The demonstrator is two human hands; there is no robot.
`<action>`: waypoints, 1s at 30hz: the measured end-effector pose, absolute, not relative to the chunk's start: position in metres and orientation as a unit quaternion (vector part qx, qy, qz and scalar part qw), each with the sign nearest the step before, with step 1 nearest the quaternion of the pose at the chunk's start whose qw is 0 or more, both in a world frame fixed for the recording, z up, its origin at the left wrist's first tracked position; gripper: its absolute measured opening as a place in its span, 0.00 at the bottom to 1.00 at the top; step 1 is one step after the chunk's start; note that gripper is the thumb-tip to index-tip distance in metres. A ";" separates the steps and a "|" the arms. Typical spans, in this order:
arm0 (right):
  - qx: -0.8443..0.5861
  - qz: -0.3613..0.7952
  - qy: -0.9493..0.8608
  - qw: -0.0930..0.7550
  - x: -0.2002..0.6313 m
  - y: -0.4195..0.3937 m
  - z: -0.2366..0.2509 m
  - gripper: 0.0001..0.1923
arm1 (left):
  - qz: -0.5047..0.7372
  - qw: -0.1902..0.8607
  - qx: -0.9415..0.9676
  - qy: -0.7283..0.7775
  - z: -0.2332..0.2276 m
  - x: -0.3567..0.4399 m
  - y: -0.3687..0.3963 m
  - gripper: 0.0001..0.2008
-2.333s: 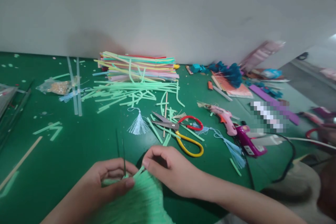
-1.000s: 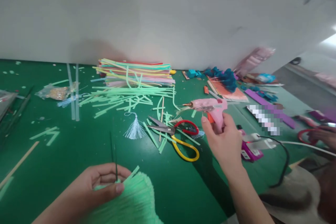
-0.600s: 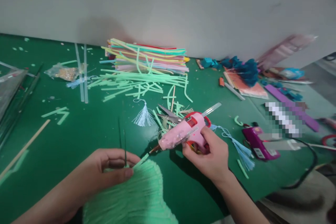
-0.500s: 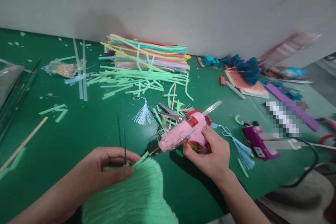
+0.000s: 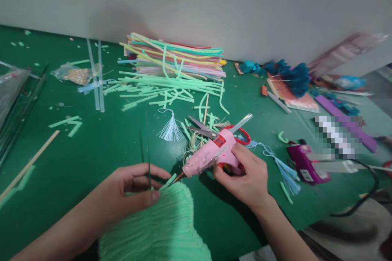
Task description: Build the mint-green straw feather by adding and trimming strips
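Green panel (image 5: 153,224) at six o'clock is pinched by the left hand (image 5: 134,187); the right hand (image 5: 246,175) clasps a glue gun (image 5: 208,159), nozzle (image 5: 179,177) just beside the panel's one o'clock edge.

1. At far left, clear bag (image 5: 72,75) of golden bits, two translucent sticks (image 5: 101,89) at its right end.
2. At near left, wooden stick (image 5: 35,158), lying aslant.
3. Far centre, near grey wall (image 5: 214,0): multicoloured stem bundle (image 5: 180,62).
4. Mid-scene, pale blue tassel (image 5: 171,129), left of spread scissors (image 5: 204,130).
5. At far right, teal petals (image 5: 297,80); nearer, purple strip (image 5: 329,108) and magenta box (image 5: 306,165).
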State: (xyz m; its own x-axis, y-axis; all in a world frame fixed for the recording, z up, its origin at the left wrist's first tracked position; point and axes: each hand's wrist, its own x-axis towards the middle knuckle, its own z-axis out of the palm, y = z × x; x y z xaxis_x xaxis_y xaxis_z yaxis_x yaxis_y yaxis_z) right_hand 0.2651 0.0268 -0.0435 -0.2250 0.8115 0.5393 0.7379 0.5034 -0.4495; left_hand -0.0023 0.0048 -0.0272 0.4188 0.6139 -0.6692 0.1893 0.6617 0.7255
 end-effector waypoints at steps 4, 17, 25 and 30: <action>-0.495 0.054 -0.782 0.376 0.265 0.027 -0.045 0.07 | 0.143 0.746 0.381 0.527 -0.026 -0.001 0.004 0.18; -0.493 0.052 -0.786 0.370 0.265 0.027 -0.044 0.07 | 0.137 0.752 0.386 0.517 -0.026 -0.001 0.005 0.18; -0.499 0.038 -0.784 0.367 0.267 0.028 -0.046 0.05 | 0.149 0.752 0.376 0.521 -0.023 0.000 0.004 0.16; -0.503 0.026 -0.784 0.364 0.270 0.028 -0.047 0.05 | 0.152 0.754 0.380 0.514 -0.026 0.000 0.004 0.17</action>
State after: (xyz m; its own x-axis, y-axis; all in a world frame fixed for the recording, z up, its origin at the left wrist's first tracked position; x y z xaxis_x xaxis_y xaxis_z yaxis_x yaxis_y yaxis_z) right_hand 0.2703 0.0282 -0.0465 -0.2297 0.8071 0.5439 0.7689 0.4931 -0.4070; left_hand -0.0003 0.0036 -0.0255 0.4250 0.6202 -0.6594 0.1621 0.6645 0.7295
